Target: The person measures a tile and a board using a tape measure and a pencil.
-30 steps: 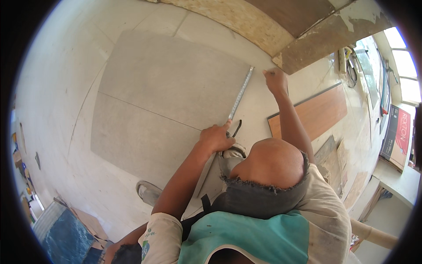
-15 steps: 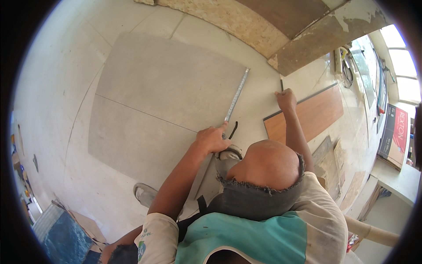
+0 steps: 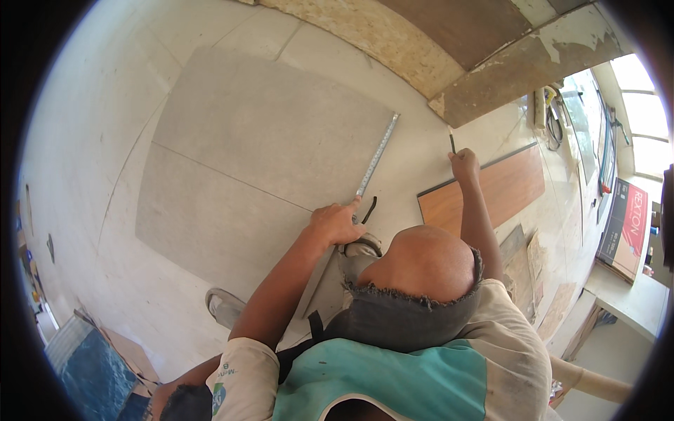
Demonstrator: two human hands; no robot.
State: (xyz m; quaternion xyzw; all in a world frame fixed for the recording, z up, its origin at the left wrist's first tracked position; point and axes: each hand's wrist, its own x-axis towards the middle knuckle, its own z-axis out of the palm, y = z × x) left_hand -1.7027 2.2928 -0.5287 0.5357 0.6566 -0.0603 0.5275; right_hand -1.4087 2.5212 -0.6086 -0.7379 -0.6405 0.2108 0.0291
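A large grey tile (image 3: 267, 119) lies flat on the floor with a thin dark line across it. Along its right edge runs the extended blade of a tape measure (image 3: 378, 156). My left hand (image 3: 335, 223) is closed at the blade's near end, fingers on the tile edge; the tape's case is mostly hidden under it. Beside those fingers a short black curved strap (image 3: 370, 210) sticks out. Off to the right, my right hand (image 3: 464, 165) grips a thin dark pencil (image 3: 451, 142), its pale tip pointing away from me, above the floor.
A brown wood-look plank (image 3: 491, 184) lies under my right forearm. Wooden boards (image 3: 519, 88) stand at the far side. Broken board pieces (image 3: 523, 263) and a red and black box (image 3: 623, 228) are on the right. My bent knee (image 3: 421, 263) rises between my arms.
My right hand has drawn slightly nearer with the pencil, and more of the pencil shows past the fingers. My left hand stays at the tape measure. The view has shifted a little.
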